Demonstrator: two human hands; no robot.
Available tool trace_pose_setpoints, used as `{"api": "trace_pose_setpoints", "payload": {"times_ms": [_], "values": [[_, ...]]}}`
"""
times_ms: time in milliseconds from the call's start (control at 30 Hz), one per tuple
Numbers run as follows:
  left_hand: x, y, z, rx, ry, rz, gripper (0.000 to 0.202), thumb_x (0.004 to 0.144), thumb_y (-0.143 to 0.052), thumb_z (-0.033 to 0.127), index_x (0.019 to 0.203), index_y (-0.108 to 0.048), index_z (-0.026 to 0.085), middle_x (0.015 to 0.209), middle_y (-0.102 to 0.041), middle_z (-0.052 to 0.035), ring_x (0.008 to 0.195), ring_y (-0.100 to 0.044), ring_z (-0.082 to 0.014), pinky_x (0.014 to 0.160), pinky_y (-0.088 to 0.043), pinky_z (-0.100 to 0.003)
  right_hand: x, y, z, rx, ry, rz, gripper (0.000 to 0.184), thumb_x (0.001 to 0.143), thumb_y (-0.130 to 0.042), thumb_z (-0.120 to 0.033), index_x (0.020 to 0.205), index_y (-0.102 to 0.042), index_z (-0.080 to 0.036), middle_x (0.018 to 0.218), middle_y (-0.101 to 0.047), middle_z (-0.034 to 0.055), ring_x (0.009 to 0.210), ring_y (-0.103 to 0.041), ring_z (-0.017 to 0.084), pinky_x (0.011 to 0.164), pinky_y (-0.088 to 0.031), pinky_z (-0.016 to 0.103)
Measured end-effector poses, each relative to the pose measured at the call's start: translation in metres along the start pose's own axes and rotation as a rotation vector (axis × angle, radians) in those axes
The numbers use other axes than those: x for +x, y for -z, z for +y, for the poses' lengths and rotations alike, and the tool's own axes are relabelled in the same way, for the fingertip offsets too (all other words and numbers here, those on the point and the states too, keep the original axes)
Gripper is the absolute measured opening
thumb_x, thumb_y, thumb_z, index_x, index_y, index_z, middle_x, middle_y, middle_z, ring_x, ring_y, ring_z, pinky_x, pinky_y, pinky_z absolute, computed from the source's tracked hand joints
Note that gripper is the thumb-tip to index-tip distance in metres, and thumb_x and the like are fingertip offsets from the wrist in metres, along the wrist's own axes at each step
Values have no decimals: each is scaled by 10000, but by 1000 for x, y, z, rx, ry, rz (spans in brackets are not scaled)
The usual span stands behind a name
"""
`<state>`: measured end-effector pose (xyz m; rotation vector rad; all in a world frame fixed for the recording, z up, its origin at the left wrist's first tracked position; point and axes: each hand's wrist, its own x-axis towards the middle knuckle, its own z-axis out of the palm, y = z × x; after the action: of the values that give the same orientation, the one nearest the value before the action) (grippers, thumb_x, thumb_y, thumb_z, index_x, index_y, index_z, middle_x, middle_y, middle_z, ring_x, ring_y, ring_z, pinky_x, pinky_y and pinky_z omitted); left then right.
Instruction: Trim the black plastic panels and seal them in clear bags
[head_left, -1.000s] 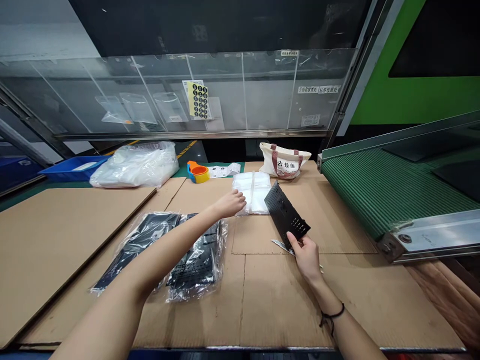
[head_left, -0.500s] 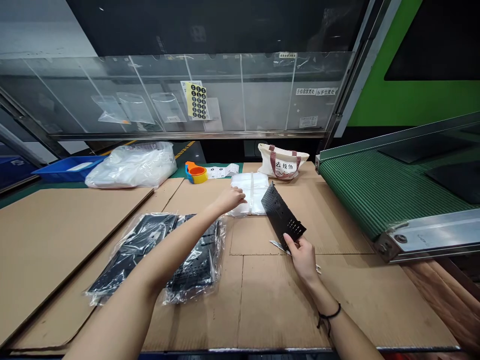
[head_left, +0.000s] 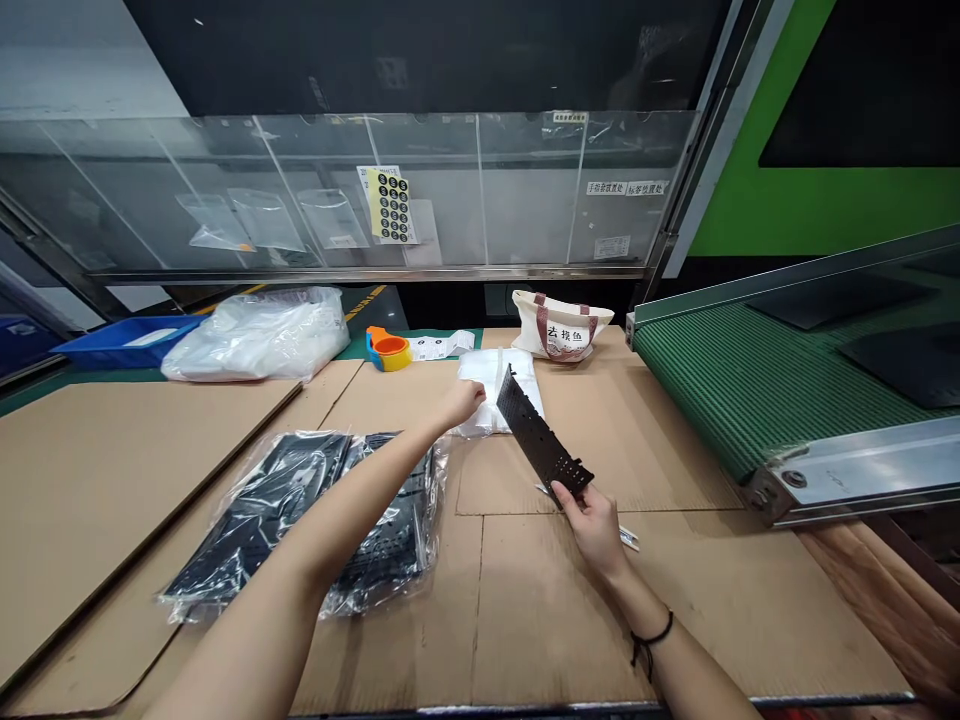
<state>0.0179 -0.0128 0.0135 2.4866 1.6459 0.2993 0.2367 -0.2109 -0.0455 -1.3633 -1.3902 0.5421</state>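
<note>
My right hand [head_left: 598, 527] grips the lower end of a thin black perforated panel [head_left: 541, 432], thumb on the near face. The panel is tilted, its far end reaching over the right part of a stack of clear plastic bags [head_left: 517, 392]. At the left edge of that stack, my left hand [head_left: 463, 402] has its fingers closed. Whatever they may pinch is hidden. Under my left forearm lie black panels in clear plastic [head_left: 390, 530]. A white-handled tool [head_left: 628, 538], partly hidden by my right hand, rests on the cardboard [head_left: 555, 610].
Behind the stack are a cloth bag [head_left: 562, 328], a tape dispenser [head_left: 388, 350], a bundle of plastic film [head_left: 255, 335] and a blue tray [head_left: 124, 345]. A green conveyor belt [head_left: 780, 370] carrying dark panels borders the right side. A raised cardboard sheet [head_left: 135, 470] lies left.
The black panel in my right hand has moved left toward my left hand and turned more edge-on. My left hand stays closed by the bag stack. The view has shifted slightly.
</note>
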Motion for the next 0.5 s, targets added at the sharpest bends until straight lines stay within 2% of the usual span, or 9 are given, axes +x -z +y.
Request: {"api": "trace_pose_setpoints", "payload": {"times_ms": [133,333,400,500], "values": [[6,5,-4,-56,105,64,263,931,-572,351,1095,-610,149,1063,-641,-69,893,-636,-179,786,-554,-375,1,0,-2,-40,16,-5,485,847,-503,-585,642,-642,-168,440,-427,-38,420,-346,112,443,-276,250],[10,27,-19,-101,180,230,267,935,-561,357,1098,-605,151,1092,-630,-75,956,-622,-199,839,-534,-408,3,1,-3,-77,16,14,527,863,-478,-608,659,-652,-155,437,-416,-44,419,-336,106,444,-266,249],[5,31,-23,-119,145,219,255,935,-561,353,1079,-610,148,1076,-633,-72,955,-621,-198,841,-531,-408,3,2,-2,-78,12,32,515,868,-485,-594,675,-660,-150,439,-424,-43,416,-343,105,438,-265,247],[-10,28,-24,-155,40,89,220,922,-585,342,1001,-626,141,984,-647,-50,866,-629,-171,792,-538,-373,2,1,0,-66,11,69,499,878,-484,-577,732,-681,-143,467,-476,-30,418,-366,109,435,-292,245]]}}
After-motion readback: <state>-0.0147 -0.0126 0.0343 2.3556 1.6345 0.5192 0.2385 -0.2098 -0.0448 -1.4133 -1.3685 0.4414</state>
